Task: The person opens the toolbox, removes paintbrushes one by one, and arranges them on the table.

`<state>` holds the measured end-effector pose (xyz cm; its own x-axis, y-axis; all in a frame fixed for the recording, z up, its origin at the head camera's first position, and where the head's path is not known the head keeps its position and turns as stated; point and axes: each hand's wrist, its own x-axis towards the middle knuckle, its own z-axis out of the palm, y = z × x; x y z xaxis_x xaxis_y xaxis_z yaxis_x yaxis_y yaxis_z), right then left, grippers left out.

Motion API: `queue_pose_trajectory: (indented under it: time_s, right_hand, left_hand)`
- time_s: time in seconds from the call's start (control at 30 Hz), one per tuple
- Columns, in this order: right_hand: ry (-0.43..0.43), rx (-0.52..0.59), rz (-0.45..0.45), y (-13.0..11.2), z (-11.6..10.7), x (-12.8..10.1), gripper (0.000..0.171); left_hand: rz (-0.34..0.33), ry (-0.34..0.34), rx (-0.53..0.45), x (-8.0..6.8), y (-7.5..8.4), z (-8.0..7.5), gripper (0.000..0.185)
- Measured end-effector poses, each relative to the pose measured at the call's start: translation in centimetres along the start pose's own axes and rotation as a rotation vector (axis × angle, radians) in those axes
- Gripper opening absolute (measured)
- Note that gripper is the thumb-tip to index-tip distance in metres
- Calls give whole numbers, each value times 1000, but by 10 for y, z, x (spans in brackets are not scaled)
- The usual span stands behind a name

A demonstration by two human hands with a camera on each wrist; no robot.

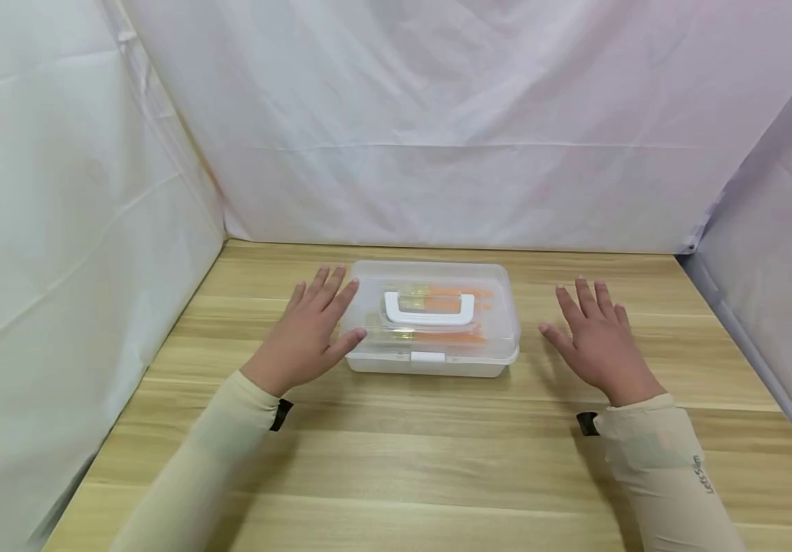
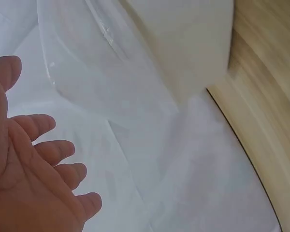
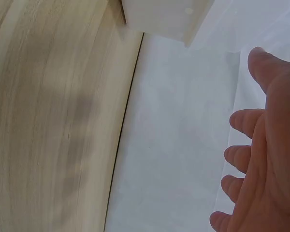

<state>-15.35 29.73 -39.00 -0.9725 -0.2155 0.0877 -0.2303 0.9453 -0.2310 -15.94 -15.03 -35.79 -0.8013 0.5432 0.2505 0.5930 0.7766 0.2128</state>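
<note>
Box position: clear plastic storage box (image 1: 430,318) w/ white carry handle (image 1: 429,308) sits on the wooden tabletop (image 1: 396,452), centred left-to-right and nearer the back edge than the front. Long axis runs left-right, parallel to the back edge; white latch (image 1: 427,356) faces the person. Orange items visible inside through the lid, type not determinable. Left hand (image 1: 307,331): fingers straight and spread, holding nothing; thumb and fingertips at the box's left end, apparently touching or just short of it, contact not confirmed. Right hand (image 1: 597,337): fingers straight, spread, holding nothing, clear of the box's right end w/ a visible gap of bare wood between. Left hand is therefore the nearer. Box lies between the two hands, inboard of each palm. Wrist views show open palms only (image 2: 34,164) (image 3: 266,164) against white sheet backdrop (image 1: 396,123); box not identifiable there.
</note>
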Motion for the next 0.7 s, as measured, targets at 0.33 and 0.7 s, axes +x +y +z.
queue_pose_trajectory:
  time_s: [0.33,0.7]
  right_hand:
    - [0,22,-8,-2,2,-2,76]
    - [-12,18,-26,-2,5,-4,75]
  left_hand:
    - [16,-54,13,23,22,10,73]
    - [0,-67,26,27,23,25,74]
